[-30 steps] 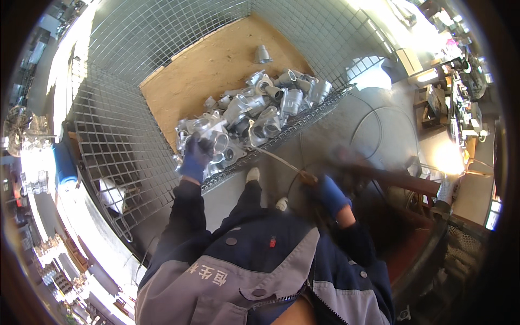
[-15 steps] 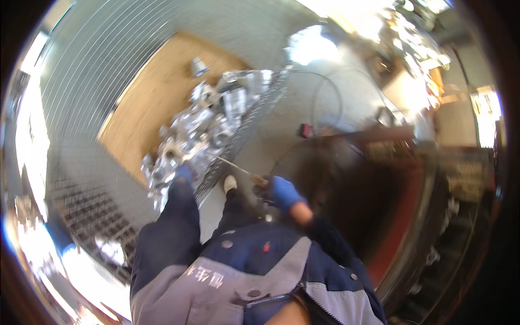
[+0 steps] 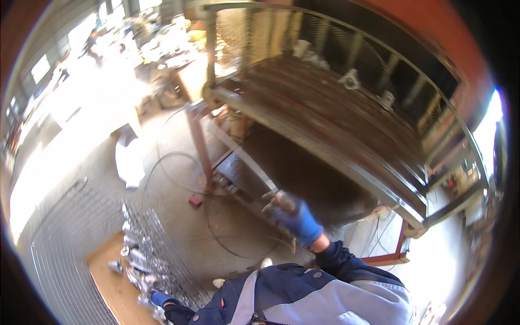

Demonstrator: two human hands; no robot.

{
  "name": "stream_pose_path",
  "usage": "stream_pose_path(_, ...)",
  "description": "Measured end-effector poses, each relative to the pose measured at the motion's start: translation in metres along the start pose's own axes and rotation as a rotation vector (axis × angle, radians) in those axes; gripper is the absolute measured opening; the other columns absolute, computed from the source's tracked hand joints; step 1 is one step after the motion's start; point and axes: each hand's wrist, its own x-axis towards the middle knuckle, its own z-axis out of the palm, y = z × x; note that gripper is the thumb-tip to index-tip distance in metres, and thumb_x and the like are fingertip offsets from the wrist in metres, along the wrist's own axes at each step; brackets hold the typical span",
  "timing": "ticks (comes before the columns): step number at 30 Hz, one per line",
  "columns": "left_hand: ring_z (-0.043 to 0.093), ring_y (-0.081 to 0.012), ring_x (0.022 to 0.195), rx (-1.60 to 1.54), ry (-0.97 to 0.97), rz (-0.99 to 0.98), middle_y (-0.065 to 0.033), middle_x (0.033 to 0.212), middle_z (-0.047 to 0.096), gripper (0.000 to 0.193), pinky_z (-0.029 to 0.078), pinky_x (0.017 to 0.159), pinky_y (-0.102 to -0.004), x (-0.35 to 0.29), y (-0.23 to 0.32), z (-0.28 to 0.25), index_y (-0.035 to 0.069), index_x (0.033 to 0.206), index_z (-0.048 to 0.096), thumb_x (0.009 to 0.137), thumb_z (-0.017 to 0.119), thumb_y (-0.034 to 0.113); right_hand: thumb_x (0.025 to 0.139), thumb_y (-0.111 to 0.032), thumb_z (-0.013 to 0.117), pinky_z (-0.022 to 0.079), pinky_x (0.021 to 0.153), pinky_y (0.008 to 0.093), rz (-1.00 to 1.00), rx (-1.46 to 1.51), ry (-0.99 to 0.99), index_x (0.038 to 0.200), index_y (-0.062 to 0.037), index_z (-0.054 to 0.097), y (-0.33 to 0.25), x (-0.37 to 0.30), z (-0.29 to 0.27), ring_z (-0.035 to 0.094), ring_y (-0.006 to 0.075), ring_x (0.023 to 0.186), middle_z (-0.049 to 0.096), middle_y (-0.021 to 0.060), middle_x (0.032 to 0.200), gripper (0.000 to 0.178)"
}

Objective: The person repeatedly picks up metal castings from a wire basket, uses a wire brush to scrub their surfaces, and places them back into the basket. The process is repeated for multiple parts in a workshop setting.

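Note:
My right hand (image 3: 300,223), in a blue glove, is wrapped round the brown handle of a file (image 3: 250,165). Its long flat metal blade points up and to the left, in front of the raised bench. Low on the left, my left hand (image 3: 162,299), also blue-gloved, reaches into a pile of shiny metal castings (image 3: 140,261). The fingers are partly hidden among the parts, so whether they grip one does not show. The castings lie on a brown board (image 3: 104,273) inside a wire mesh cage (image 3: 170,257).
A raised slatted bench (image 3: 319,103) with a railing fills the upper right, a few castings (image 3: 351,79) on it. Beneath it stands a reddish leg (image 3: 199,146). A cable (image 3: 208,222) and a small red block (image 3: 195,201) lie on the floor. A white sack (image 3: 129,161) stands left.
My view has swung right, from the cage toward the bench. The right hand has raised the file toward the bench. My left hand stays down among the castings.

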Motion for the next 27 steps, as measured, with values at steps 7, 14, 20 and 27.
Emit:
stream_pose_path(7, 0.043, -0.0231, 0.13, -0.186, -0.631, 0.357, -0.0073, 0.14, 0.045, 0.046, 0.032, 0.109, -0.0345, -0.168, 0.184, 0.249, 0.015, 0.143, 0.04, 0.1, 0.041, 0.028, 0.095, -0.014, 0.055, 0.056, 0.078, 0.0356, -0.294, 0.331, 0.737, 0.122, 0.001, 0.051, -0.032, -0.06, -0.195, 0.068, 0.0226, 0.082, 0.066, 0.0149, 0.088, 0.031)
stream_pose_path(14, 0.061, -0.0209, 0.104, -0.129, -1.103, 1.401, -0.0098, 0.122, 0.06, 0.041, 0.052, 0.087, -0.0348, -0.363, 0.31, 0.521, 0.008, 0.133, 0.052, 0.094, 0.059, 0.019, 0.094, -0.024, 0.06, 0.049, 0.078, 0.0296, -0.207, 0.526, 0.787, 0.104, -0.0036, 0.06, -0.015, -0.068, -0.283, 0.061, 0.0173, 0.084, 0.063, 0.0067, 0.094, 0.023)
stream_pose_path(20, 0.064, -0.0352, 0.083, 0.114, -1.195, 1.909, -0.0188, 0.089, 0.066, 0.032, 0.051, 0.071, -0.0398, -0.56, 0.326, 0.687, 0.01, 0.117, 0.063, 0.086, 0.063, 0.017, 0.094, -0.013, 0.061, 0.049, 0.078, 0.0245, -0.184, 0.417, 1.074, 0.118, -0.0055, 0.058, 0.044, -0.057, -0.307, 0.058, 0.0126, 0.088, 0.06, 0.003, 0.097, 0.026)
stream_pose_path(27, 0.065, -0.0335, 0.083, 0.582, -1.182, 2.322, -0.0184, 0.089, 0.067, 0.024, 0.053, 0.073, -0.0437, -0.704, 0.287, 0.827, 0.01, 0.11, 0.065, 0.09, 0.056, 0.021, 0.091, -0.007, 0.059, 0.048, 0.075, 0.0261, 0.018, 0.036, 1.229, 0.106, -0.0046, 0.059, 0.029, -0.056, -0.285, 0.059, 0.0121, 0.083, 0.063, 0.0023, 0.091, 0.015)
